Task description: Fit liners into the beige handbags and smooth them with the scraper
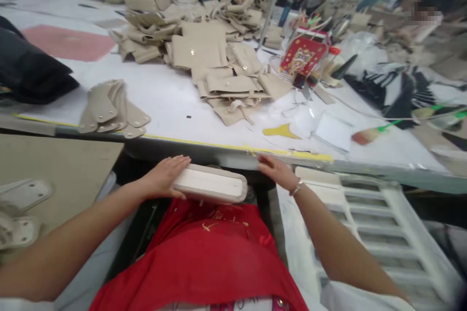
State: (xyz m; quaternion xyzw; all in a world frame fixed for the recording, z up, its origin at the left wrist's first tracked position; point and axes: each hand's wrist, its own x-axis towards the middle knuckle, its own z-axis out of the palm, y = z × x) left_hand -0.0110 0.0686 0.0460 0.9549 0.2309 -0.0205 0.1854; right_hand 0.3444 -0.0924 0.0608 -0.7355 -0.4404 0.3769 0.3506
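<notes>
A beige box-like piece with a white inner face and a rounded rim (211,183) lies across my lap, over the red apron (207,257). My left hand (166,177) grips its left end, with fingers over the top and the thumb low on the near side. To the right of the piece and apart from it, my right hand (275,170) is beside the table edge, fingers stretched out and nothing seen in them. Part of the piece's underside is hidden.
Beige leather-like pieces (199,48) are heaped on the white table (164,92). Rounded beige tabs (109,107) lie near its front edge. A yellow scraper (280,130), a brush (367,136) and a red bag (304,53) are further right. A white slatted rack (379,218) stands right; people work behind.
</notes>
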